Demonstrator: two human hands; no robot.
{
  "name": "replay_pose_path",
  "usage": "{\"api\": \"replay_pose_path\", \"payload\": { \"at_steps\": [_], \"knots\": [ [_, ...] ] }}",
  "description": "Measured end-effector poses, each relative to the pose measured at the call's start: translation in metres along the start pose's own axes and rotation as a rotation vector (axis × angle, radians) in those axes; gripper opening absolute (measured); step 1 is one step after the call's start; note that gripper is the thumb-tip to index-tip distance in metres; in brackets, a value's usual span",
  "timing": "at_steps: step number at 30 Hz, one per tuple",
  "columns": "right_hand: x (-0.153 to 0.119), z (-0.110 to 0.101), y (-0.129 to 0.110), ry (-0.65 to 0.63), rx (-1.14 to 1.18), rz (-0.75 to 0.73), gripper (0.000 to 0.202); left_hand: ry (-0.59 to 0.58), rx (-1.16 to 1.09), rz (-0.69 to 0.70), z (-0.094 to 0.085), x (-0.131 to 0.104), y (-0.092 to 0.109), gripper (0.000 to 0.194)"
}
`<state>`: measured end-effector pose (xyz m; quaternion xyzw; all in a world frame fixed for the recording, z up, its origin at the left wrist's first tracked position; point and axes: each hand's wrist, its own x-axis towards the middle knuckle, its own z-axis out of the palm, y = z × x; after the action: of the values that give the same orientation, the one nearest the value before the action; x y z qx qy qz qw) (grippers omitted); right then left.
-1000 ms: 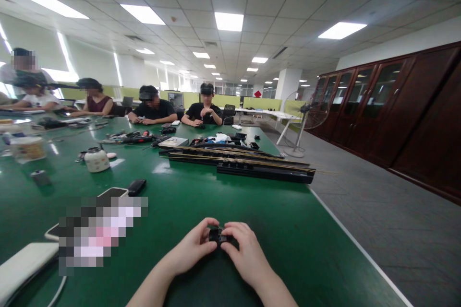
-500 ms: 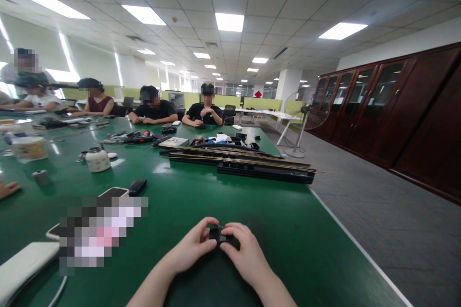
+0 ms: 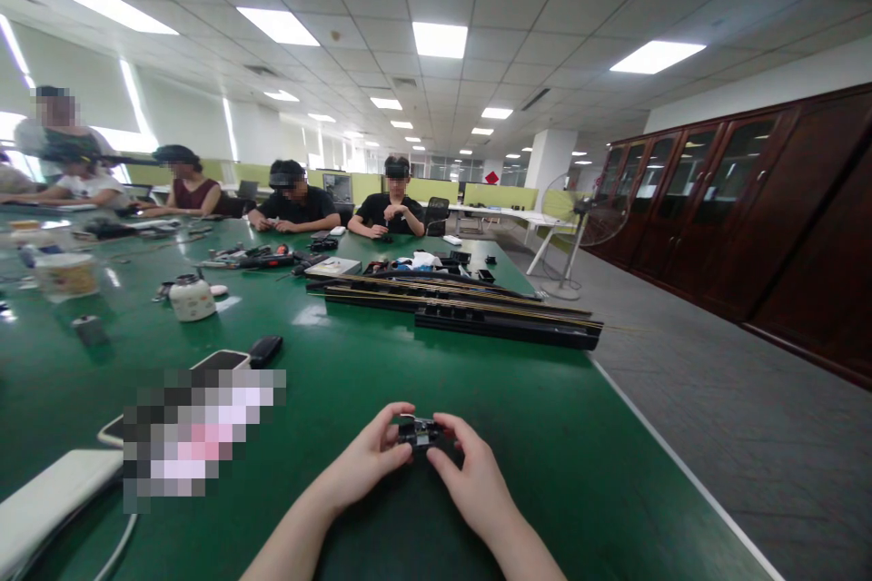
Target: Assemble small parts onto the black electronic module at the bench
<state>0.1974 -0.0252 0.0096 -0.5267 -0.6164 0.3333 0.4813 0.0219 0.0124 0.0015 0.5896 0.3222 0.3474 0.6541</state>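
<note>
A small black plastic case (image 3: 421, 437) with silvery parts inside is held low over the table's near side. My left hand (image 3: 371, 463) closes on its left end, thumb in front and fingers behind. At the other end, my right hand (image 3: 470, 469) has its fingertips on the rear edge and its thumb at the front corner. The open inside of the case faces up towards me; its fine details are too small to make out.
Long black profiles (image 3: 508, 329) with thin brass-coloured rods lie across the green table (image 3: 354, 363). On the left are a blurred-out phone (image 3: 204, 436), a white device (image 3: 58, 495) with a cable, and a white jar (image 3: 192, 300). Several people sit beyond.
The case has tipped so its silvery inside shows more. My right fingers have shifted outward to its right edge. The view has swung slightly left.
</note>
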Motion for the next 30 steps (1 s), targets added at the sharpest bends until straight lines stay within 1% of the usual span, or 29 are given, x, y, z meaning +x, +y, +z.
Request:
{"api": "replay_pose_path", "payload": {
  "at_steps": [8,14,23,30],
  "knots": [
    [-0.0005,-0.0001,-0.001,-0.024,-0.029,0.015,0.034,0.022,-0.033,-0.024,0.0027,-0.0007,0.0044,0.052],
    [-0.0007,0.0002,-0.0012,-0.023,-0.032,0.019,0.034,0.02,-0.039,-0.026,0.0023,-0.0009,0.0041,0.05],
    [-0.0003,0.0003,-0.0016,-0.064,-0.116,0.014,0.035,0.023,-0.022,-0.023,0.0015,-0.0004,0.0017,0.048],
    [-0.0001,0.0003,-0.0007,-0.061,-0.106,0.015,0.035,0.028,-0.019,-0.025,0.0017,-0.0004,0.0033,0.048]
  ]
}}
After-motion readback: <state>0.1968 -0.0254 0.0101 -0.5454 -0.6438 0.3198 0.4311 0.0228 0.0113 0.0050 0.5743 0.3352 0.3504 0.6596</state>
